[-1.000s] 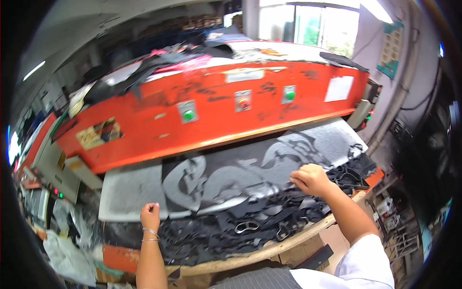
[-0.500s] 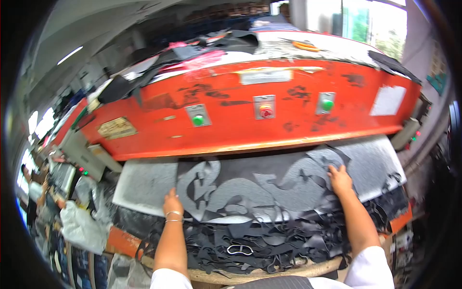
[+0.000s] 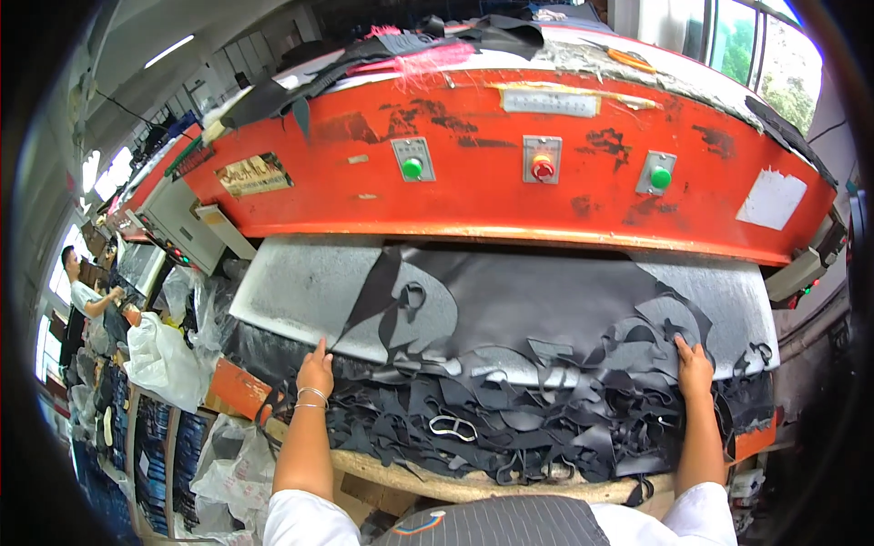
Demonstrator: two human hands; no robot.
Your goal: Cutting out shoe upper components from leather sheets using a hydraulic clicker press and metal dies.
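A black sheet of material [image 3: 546, 282] with curved cut-out openings lies on the pale grey cutting board [image 3: 291, 282], below the red press beam. Its cut front part sags over the board's near edge. With fingers pinched together, my left hand [image 3: 316, 369] holds the sheet's near left corner. On the other side, my right hand [image 3: 695, 367] pinches the sheet near its right front edge. In front of the board, a tangled heap of black offcuts [image 3: 510, 419] lies along the machine, with a white-edged loop [image 3: 452, 428] among it.
The red press beam [image 3: 473, 200] carries green buttons [image 3: 412, 167] and a red button [image 3: 542, 167]. Scraps and orange-handled scissors [image 3: 632, 60] lie on top. White plastic bags [image 3: 164, 355] stand at the left, with another person [image 3: 91, 296] farther off. A pale ledge [image 3: 437, 478] runs before me.
Both hands have drawn the black sheet toward me. More uncut material now shows on the board, and the cut front part has come over its near edge. The view has shifted too.
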